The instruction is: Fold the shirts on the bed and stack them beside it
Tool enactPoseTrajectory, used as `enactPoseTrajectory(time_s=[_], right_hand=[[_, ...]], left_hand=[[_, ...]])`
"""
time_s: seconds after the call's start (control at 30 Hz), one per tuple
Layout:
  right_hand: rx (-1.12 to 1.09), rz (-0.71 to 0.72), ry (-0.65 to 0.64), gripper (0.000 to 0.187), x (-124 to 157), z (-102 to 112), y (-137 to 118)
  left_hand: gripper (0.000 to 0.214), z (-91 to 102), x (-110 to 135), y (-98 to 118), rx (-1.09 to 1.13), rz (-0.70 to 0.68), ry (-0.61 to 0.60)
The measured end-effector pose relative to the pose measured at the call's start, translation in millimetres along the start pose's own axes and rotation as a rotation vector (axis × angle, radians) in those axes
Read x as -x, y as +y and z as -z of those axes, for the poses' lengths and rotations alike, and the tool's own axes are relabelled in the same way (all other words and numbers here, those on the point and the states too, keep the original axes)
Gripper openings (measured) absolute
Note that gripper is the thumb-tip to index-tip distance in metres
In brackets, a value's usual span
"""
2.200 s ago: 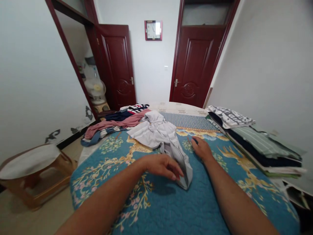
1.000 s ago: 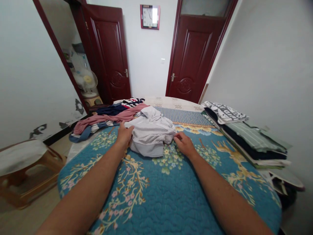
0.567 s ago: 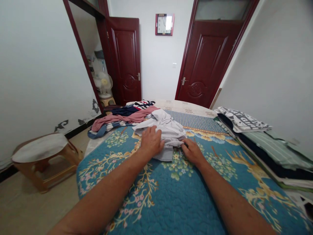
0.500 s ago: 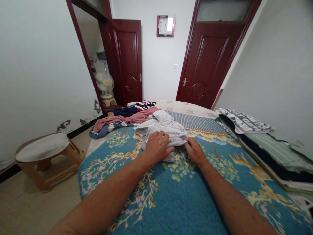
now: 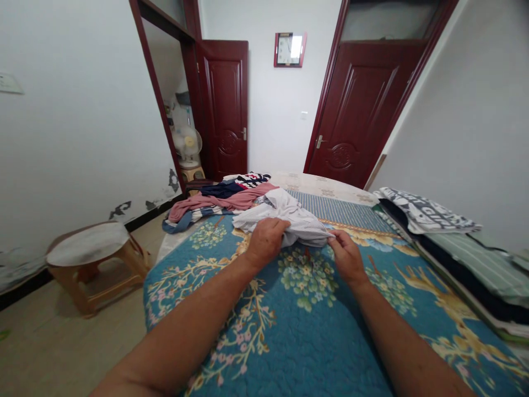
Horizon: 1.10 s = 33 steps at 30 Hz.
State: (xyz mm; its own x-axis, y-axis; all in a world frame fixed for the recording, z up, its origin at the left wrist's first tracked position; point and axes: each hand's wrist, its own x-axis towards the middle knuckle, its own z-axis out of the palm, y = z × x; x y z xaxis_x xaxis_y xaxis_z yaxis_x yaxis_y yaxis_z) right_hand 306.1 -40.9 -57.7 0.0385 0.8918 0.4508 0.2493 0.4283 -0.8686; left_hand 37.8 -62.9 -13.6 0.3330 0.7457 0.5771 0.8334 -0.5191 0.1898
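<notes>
A crumpled light grey, finely striped garment point(image 5: 289, 212) lies across the middle of the blue flowered cover point(image 5: 326, 342); its exact kind cannot be made out. Its near edge is lifted between my hands. My left hand point(image 5: 266, 240) is closed on the near left part, fingers curled into the cloth. With thumb and fingers pinched, my right hand point(image 5: 346, 253) grips the right corner and holds the edge stretched. Just behind and to the left, a loose heap of clothes has a pink garment point(image 5: 219, 204) and a dark navy one point(image 5: 219, 190).
On the right sits a stack of folded clothes point(image 5: 475, 253), topped by a grey-and-white printed garment point(image 5: 427, 212). A stool point(image 5: 93, 248) stands on the floor at left. Behind the table are two dark red doors point(image 5: 225, 105) and a fan point(image 5: 187, 144).
My left hand has gone from lying spread on the cloth to gripping it. The garment's near edge has risen, and my right hand has pulled its corner slightly outward. The view has shifted a little.
</notes>
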Motion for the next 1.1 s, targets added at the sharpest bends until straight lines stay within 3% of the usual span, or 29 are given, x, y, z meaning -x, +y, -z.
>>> enactPoseTrajectory(time_s=[0.1,0.2,0.3,0.47,0.6,0.73,0.8,0.87,1.0,1.1], right_hand=[[0.03,-0.012,-0.01,0.033,1.9,-3.4,-6.1],[0.011,-0.017,-0.054,0.034,4.3,-6.5,-13.9],[0.002,-0.032,-0.151,0.035,6.5,-7.7,-20.8],[0.102,-0.058,-0.371,0.04,14.7,-14.0,-25.2],[0.102,-0.08,-0.473,0.043,20.9,-22.0,-25.1],[0.086,-0.106,-0.362,0.046,20.1,-22.8,-25.2],[0.07,-0.123,-0.318,0.046,18.7,-21.3,-25.2],[0.035,-0.147,-0.298,0.046,18.0,-20.0,-25.5],[-0.028,-0.153,-0.241,0.046,17.4,-20.1,-26.5],[-0.012,-0.141,-0.199,0.045,14.4,-19.9,-24.3]], left_hand=[[0.047,1.5,-0.6,-7.0,0.08,0.033,0.149],[0.032,1.0,0.6,-10.1,-0.031,0.16,0.199],[0.016,2.3,-0.7,-14.3,-0.091,0.311,0.187],[0.017,0.5,-6.2,-21.0,0.138,0.646,0.058],[0.037,-5.5,-6.3,-15.8,0.342,0.585,-0.056],[0.041,-12.6,-2.8,-3.9,0.622,0.359,-0.042],[0.058,-18.8,-0.5,0.8,0.81,0.307,-0.051],[0.073,-26.9,2.0,3.4,0.92,0.358,-0.131],[0.043,-40.4,4.9,0.2,1.044,0.501,-0.316],[0.036,-39.3,0.4,-11.9,1.227,0.594,-0.166]])
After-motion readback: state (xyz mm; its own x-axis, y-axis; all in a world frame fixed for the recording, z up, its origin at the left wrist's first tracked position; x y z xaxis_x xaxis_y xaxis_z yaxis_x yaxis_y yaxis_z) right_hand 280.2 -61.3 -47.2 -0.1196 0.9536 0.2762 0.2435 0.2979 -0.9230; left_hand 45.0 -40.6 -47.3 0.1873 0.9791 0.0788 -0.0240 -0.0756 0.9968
